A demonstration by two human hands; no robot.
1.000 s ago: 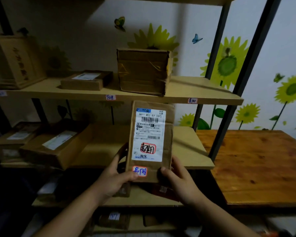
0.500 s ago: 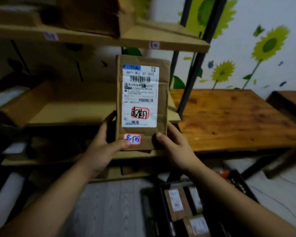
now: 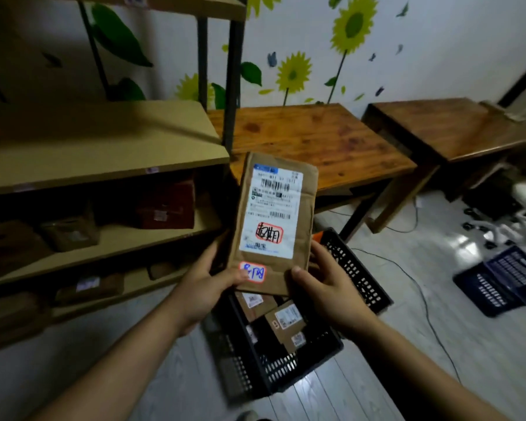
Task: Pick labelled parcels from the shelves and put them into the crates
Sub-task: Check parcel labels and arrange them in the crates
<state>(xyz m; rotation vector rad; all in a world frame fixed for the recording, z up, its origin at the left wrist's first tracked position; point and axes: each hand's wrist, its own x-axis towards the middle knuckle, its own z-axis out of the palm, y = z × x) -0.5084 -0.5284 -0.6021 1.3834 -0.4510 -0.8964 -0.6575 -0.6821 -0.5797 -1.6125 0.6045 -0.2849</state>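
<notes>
1. On the parcel (image 3: 274, 226), the white label (image 3: 271, 208) is smeared: its fine print cannot be read.
2. Behind the parcel, most fingers of the left hand (image 3: 207, 287) and the fingertips of the right hand (image 3: 325, 287) are out of sight.
3. The parcel covers the far end of the black crate (image 3: 274, 372). Stickers on the packages (image 3: 286, 317) inside are too small to read.
4. Boxes (image 3: 167, 205) on the lower shelves (image 3: 104, 171) sit blurred in shadow.
5. The blue crate (image 3: 498, 284) is blurred, and its contents cannot be told.
</notes>
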